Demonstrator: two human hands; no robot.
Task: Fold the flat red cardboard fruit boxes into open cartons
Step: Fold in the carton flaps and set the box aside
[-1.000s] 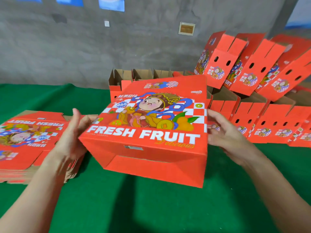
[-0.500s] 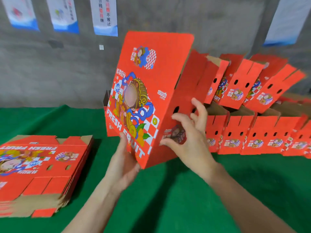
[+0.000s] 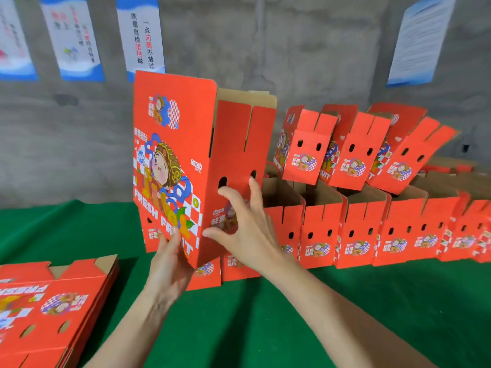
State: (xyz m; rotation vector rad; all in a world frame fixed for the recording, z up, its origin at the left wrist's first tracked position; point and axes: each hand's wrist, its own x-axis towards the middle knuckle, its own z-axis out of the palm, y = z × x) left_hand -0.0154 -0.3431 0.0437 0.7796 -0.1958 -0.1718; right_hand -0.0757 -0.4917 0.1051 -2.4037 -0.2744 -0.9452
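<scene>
Two hands steady a red box [image 3: 172, 155] standing on end over the green counter [image 3: 239, 328].
The left hand [image 3: 170, 264] lies flat-fingered on the printed front near the lower corner. The right hand [image 3: 247, 229], fingers spread, presses the side panel below its holes.

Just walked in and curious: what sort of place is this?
Probably a fruit-packing workshop: rows of folded red cartons on a green-covered table, a stack of flat boxes at left, printed notices on the bare concrete wall.
</scene>
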